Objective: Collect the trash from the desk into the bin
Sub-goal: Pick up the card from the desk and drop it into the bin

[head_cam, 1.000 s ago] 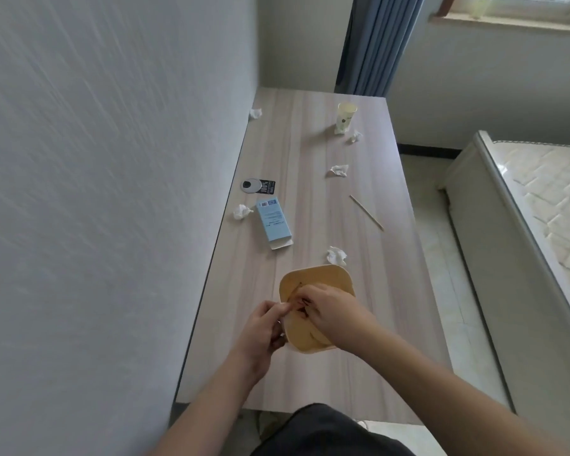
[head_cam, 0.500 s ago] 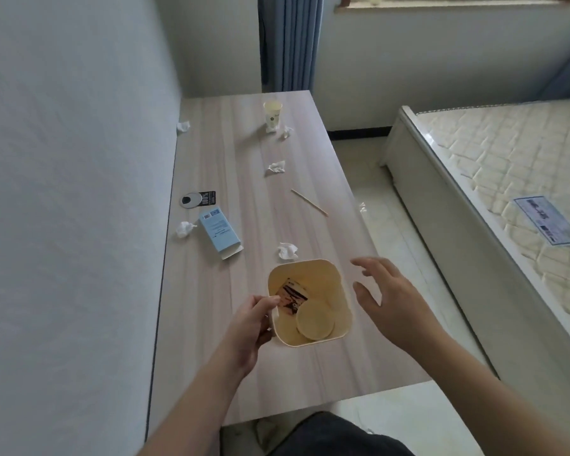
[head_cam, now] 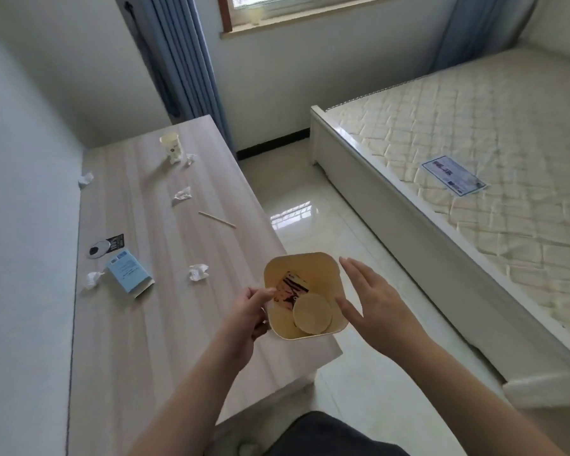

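Observation:
My left hand [head_cam: 249, 312] grips the left rim of a small yellow bin [head_cam: 323, 273] held over the desk's [head_cam: 152, 324] right edge. Inside lie a dark printed wrapper [head_cam: 288, 289] and a round pale lid [head_cam: 312, 313]. My right hand [head_cam: 372, 302] hovers open just right of the bin, fingers spread, close to its wall. On the desk lie crumpled tissues [head_cam: 198, 272] [head_cam: 181, 195] [head_cam: 92, 279] [head_cam: 85, 179], a blue carton [head_cam: 129, 271], a wooden stick [head_cam: 217, 219], a paper cup [head_cam: 171, 148] and a black tag with a silver disc [head_cam: 106, 246].
The desk stands against a wall on the left. A bed with a bare mattress [head_cam: 474, 153] fills the right side, a paper sheet [head_cam: 453, 175] lying on it. Glossy tiled floor [head_cam: 310, 225] runs between desk and bed. Blue curtains [head_cam: 185, 60] hang at the back.
My right hand has come out of the bin and opened beside it. The view has swung right, and the bin has shifted toward the desk's right edge.

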{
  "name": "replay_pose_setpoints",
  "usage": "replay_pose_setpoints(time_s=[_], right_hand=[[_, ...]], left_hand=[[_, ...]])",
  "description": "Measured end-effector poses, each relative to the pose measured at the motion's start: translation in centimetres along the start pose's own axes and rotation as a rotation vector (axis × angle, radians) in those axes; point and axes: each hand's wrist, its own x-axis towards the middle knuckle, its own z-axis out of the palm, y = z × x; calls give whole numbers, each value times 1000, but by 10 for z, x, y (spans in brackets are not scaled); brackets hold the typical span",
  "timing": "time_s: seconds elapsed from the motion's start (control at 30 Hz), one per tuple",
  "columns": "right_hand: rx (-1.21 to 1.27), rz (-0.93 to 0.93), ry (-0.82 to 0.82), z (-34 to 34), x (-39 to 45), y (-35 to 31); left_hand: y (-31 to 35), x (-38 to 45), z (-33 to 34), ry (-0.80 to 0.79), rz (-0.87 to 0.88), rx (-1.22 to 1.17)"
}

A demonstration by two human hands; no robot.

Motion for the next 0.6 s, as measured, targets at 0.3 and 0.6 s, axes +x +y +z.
replay_pose_setpoints(time_s=[0.3,0.6], right_hand=[[-122,64,9,-68,-44,135],[-363,137,17,-93,-47,196]], left_hand=[[-34,-7,154,1,-71,-2],[-35,10,213,18,-115,32]])
